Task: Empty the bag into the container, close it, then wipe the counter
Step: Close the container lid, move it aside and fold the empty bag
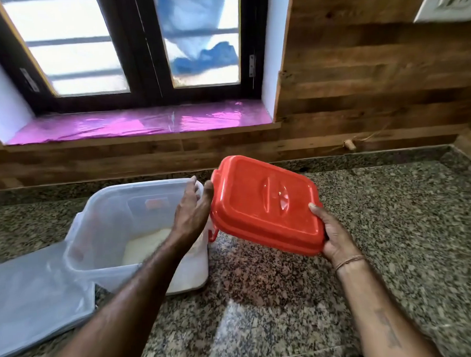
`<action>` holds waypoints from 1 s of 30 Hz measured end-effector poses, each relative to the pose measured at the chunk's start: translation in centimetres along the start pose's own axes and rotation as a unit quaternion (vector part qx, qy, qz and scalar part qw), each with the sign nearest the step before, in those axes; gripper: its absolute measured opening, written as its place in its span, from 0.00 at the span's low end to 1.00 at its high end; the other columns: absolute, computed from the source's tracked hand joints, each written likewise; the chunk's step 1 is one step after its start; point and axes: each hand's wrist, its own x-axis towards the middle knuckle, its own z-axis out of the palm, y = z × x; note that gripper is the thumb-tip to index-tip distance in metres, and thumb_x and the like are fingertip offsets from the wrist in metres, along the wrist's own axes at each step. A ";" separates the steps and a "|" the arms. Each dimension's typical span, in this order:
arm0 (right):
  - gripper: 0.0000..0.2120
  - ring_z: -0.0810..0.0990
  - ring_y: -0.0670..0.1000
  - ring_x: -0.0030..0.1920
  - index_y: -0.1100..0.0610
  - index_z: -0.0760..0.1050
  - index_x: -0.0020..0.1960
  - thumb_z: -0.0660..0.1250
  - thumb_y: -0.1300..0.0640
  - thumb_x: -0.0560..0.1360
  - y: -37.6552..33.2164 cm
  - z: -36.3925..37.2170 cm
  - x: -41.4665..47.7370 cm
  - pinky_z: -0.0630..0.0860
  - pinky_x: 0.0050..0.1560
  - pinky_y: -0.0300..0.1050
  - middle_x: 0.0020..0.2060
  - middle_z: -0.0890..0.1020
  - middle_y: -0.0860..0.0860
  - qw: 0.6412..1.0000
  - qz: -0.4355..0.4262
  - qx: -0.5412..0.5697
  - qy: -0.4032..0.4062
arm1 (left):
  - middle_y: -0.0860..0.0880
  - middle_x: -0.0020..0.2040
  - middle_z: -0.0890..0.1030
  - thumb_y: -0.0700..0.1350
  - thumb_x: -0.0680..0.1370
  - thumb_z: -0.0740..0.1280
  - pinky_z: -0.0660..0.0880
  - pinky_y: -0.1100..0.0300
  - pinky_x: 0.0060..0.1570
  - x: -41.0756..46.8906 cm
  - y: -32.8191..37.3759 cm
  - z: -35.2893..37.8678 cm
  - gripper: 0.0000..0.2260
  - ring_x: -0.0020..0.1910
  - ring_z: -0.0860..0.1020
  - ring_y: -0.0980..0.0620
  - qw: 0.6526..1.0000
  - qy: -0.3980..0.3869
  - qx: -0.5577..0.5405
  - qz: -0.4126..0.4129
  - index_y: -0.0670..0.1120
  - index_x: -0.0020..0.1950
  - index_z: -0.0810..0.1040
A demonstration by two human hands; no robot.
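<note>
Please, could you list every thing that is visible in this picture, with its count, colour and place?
container: one, translucent, open, on the counter left of centre, white grains inside.
lid: one, red, tilted in the air, right of the container.
bag: one, greyish, flat on the counter, far left.
counter: one, speckled granite.
window: one, dark frame, behind the counter.
film: one, pink, on the windowsill.
wall: wooden planks.
switch plate: one, white, top right.
left hand: at the lid's left edge, grip unclear.
right hand: grips the lid's right corner.
</note>
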 end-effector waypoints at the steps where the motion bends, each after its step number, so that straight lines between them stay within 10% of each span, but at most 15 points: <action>1: 0.22 0.82 0.66 0.62 0.53 0.76 0.71 0.72 0.53 0.78 -0.2 1.5 -0.4 0.76 0.62 0.73 0.63 0.83 0.62 1.000 -0.001 -0.008 -0.021 | 0.46 0.78 0.69 0.76 0.75 0.54 0.70 0.43 0.71 0.1 0.8 -0.6 0.41 0.72 0.72 0.46 0.999 0.000 -0.044 0.003 0.53 0.82 0.57; 6: 0.27 0.86 0.65 0.56 0.57 0.74 0.71 0.76 0.56 0.74 -0.3 10.1 -2.2 0.84 0.50 0.66 0.60 0.84 0.63 0.999 -0.027 -0.031 -0.023 | 0.49 0.62 0.82 0.64 0.73 0.72 0.81 0.46 0.58 1.5 1.4 -7.0 0.29 0.57 0.83 0.49 0.989 0.061 -0.137 0.017 0.54 0.70 0.73; 11: 0.30 0.86 0.61 0.56 0.60 0.72 0.69 0.79 0.56 0.72 1.8 19.4 -3.4 0.84 0.57 0.61 0.59 0.84 0.60 0.984 -0.116 -0.133 0.016 | 0.52 0.56 0.84 0.69 0.68 0.73 0.80 0.45 0.58 0.9 -3.1 -14.4 0.31 0.55 0.83 0.48 0.987 0.127 -0.095 -0.024 0.55 0.65 0.77; 14: 0.22 0.86 0.57 0.54 0.57 0.75 0.62 0.78 0.54 0.72 3.8 23.6 -3.7 0.84 0.56 0.56 0.55 0.84 0.56 0.963 -0.157 -0.217 0.034 | 0.54 0.50 0.82 0.58 0.76 0.73 0.79 0.56 0.49 -0.9 -5.1 -17.4 0.16 0.50 0.82 0.51 0.983 0.153 -0.091 -0.046 0.57 0.60 0.77; 20: 0.30 0.84 0.55 0.52 0.58 0.73 0.65 0.76 0.43 0.71 7.4 26.2 -3.8 0.84 0.49 0.49 0.56 0.83 0.55 0.937 -0.124 -0.323 0.048 | 0.49 0.50 0.85 0.71 0.64 0.70 0.81 0.45 0.54 -0.7 -9.6 -20.4 0.32 0.49 0.84 0.45 0.981 0.151 -0.067 -0.102 0.52 0.61 0.80; 26: 0.27 0.83 0.56 0.53 0.59 0.73 0.66 0.73 0.43 0.75 9.4 26.8 -4.8 0.79 0.43 0.44 0.56 0.83 0.56 0.912 -0.123 -0.381 0.088 | 0.44 0.60 0.83 0.63 0.74 0.70 0.78 0.48 0.56 -1.1 -10.7 -21.4 0.30 0.55 0.81 0.42 0.984 0.133 -0.021 -0.117 0.47 0.70 0.75; 30: 0.33 0.85 0.57 0.52 0.54 0.75 0.65 0.69 0.32 0.69 10.2 27.1 -5.3 0.84 0.54 0.58 0.54 0.85 0.54 0.895 -0.118 -0.417 0.107 | 0.46 0.61 0.80 0.55 0.79 0.69 0.74 0.58 0.42 -1.2 -11.6 -21.2 0.28 0.51 0.78 0.48 0.985 0.101 -0.073 -0.115 0.46 0.75 0.69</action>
